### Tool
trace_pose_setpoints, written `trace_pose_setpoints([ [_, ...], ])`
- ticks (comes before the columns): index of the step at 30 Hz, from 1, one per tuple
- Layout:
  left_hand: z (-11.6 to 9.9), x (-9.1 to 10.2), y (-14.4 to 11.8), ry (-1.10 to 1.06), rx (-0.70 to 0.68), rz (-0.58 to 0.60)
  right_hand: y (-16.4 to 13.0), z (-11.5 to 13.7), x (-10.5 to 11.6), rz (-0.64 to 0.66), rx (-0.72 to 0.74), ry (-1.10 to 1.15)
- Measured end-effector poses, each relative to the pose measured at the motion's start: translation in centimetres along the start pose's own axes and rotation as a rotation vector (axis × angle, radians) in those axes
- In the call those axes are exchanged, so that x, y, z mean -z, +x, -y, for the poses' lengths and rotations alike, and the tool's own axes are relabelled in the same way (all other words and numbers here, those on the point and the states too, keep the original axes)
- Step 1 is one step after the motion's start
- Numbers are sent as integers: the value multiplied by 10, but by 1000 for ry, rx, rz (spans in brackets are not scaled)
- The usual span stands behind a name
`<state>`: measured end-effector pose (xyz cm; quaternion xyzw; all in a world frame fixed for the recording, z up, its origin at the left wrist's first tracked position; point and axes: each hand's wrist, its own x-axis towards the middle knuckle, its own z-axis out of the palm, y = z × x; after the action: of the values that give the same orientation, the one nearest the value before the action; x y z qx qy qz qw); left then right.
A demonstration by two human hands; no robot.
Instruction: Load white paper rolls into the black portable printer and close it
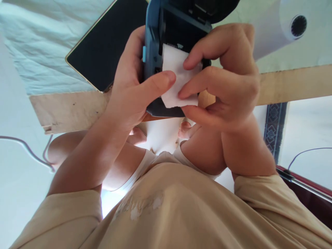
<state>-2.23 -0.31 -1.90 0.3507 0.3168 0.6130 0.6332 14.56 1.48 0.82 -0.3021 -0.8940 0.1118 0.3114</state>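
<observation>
Head view: the wooden counter (298, 84) edge runs across the frame from left to right, just beyond the hands, with a pale cloth (38, 52) spread over its far side. A dark tablet (109, 45) lies on the cloth at far left, its corner reaching the counter edge; a white paper roll (275, 27) lies at far right. Open room shows to the left and right of the forearms.

The left hand (129, 90) is curled around the left side of a blue handheld printer (166, 34), thumb pressed on a white paper strip (177, 81). The right hand (228, 76) is mostly closed, pinching the strip's right edge between thumb and 2 fingers.

The printer's paper bay is open at the far end; the strip comes out of it toward the near end.
</observation>
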Motion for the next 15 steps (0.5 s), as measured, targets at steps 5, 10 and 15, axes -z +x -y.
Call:
trace_pose_setpoints([
  [5,11,17,8,104,-112,147,1,-1,1,-76,-56,65],
  [10,23,30,16,82,-225,226,4,-6,-3,-144,-174,13],
  [15,20,29,13,84,-181,242,4,-8,-4,-116,-141,69],
])
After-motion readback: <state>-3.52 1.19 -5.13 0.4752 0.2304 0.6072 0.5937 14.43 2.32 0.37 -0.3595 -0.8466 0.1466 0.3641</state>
